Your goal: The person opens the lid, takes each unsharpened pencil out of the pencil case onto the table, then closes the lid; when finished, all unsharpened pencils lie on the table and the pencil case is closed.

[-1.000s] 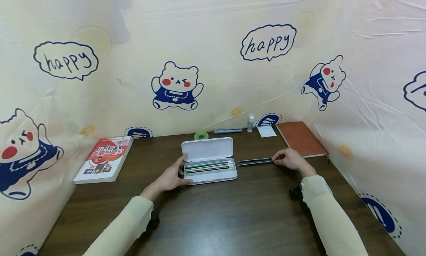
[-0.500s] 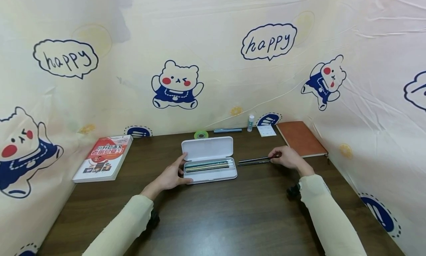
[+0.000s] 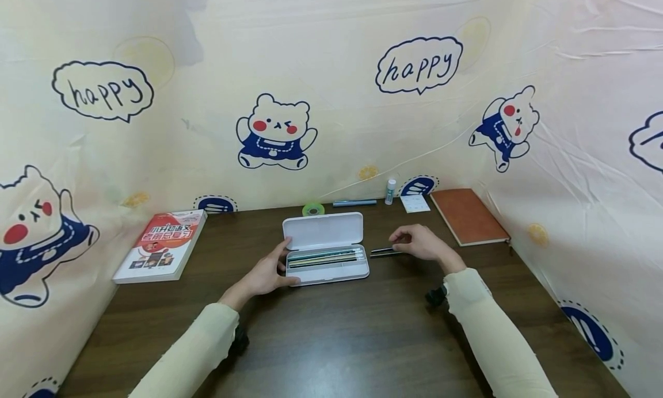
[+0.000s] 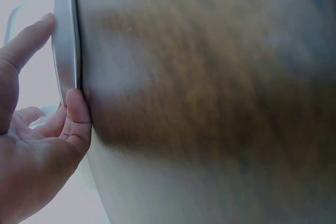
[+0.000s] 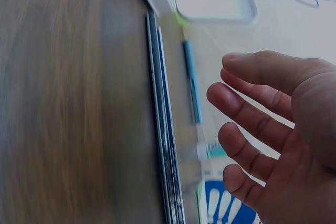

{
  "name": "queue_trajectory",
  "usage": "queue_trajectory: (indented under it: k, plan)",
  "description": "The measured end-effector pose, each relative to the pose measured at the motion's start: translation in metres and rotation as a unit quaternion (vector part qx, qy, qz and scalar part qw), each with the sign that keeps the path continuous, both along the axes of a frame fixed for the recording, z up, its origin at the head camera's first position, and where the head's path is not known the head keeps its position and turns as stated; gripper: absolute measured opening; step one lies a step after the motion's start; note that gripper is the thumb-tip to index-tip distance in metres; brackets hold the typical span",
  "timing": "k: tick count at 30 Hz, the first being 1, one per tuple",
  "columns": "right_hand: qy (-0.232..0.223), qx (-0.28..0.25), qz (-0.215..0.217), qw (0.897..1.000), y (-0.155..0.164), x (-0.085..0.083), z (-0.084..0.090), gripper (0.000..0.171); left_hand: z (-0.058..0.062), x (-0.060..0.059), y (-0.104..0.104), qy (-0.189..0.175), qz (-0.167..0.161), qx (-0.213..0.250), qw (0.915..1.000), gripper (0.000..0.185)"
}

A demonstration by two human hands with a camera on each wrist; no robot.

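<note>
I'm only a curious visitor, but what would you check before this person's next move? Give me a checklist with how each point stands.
1. Pencil case open: ok, its lid is tipped back.
2. Case steadied: ok, the left hand holds its left end.
3. Dark pencil-like sticks near the right hand: ok, they lie just beyond the case's right end.
4. Sticks gripped: not ok, the right wrist view shows the fingers apart from them.
5. Room inside: cannot tell if they would fit; a bare strip shows in front of the pencils there.

Head view, forward and down over table point(image 3: 331, 340), 2 wrist close-ups, sharing white case point(image 3: 323, 233)
</note>
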State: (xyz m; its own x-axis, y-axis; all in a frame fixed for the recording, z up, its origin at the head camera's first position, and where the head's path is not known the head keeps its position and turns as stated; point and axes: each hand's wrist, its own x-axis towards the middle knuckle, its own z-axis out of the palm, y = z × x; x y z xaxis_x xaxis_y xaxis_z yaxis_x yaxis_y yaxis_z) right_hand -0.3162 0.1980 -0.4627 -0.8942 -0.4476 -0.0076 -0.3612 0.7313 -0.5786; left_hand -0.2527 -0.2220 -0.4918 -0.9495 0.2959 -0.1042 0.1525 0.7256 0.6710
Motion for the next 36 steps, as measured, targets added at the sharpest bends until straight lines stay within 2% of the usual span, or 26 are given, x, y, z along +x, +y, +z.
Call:
queue_trajectory:
  k: [17, 30, 36]
  plan:
    - [-0.010, 0.011, 0.071, 0.997, -0.081, 0.005, -0.010, 0.018, 0.000, 0.001, 0.000, 0.000, 0.001, 0.003, 1.0000, 0.109]
    - [-0.017, 0.046, 0.071, 0.996, -0.102, 0.002, -0.016, 0.016, -0.001, 0.001, 0.000, -0.003, 0.007, 0.000, 1.0000, 0.110]
    - [0.014, 0.062, 0.090, 0.994, -0.106, 0.001, -0.015, 0.013, 0.001, 0.000, 0.001, -0.005, 0.006, -0.004, 1.0000, 0.109]
